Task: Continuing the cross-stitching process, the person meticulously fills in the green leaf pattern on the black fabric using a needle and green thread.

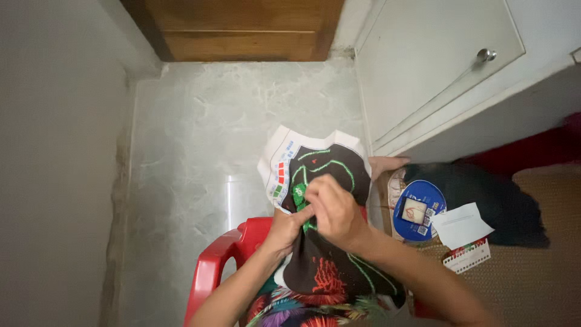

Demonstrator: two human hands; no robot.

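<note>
A black embroidery cloth [330,254] with green and red stitching and a white border lies across my lap. My left hand [284,229] grips the cloth's left edge from beneath, thumb against the fabric. My right hand [336,209] is pinched shut over the green stitched patch near the cloth's middle; a needle between the fingers is too small to make out. The two hands touch each other at the fingertips.
I sit on a red plastic chair [221,260] on a grey marbled floor [200,133]. A round blue tin lid [417,209], white paper [460,224] and dark cloth [502,203] lie at right. A white cabinet door with knob [486,54] stands behind, a wooden door [242,30] ahead.
</note>
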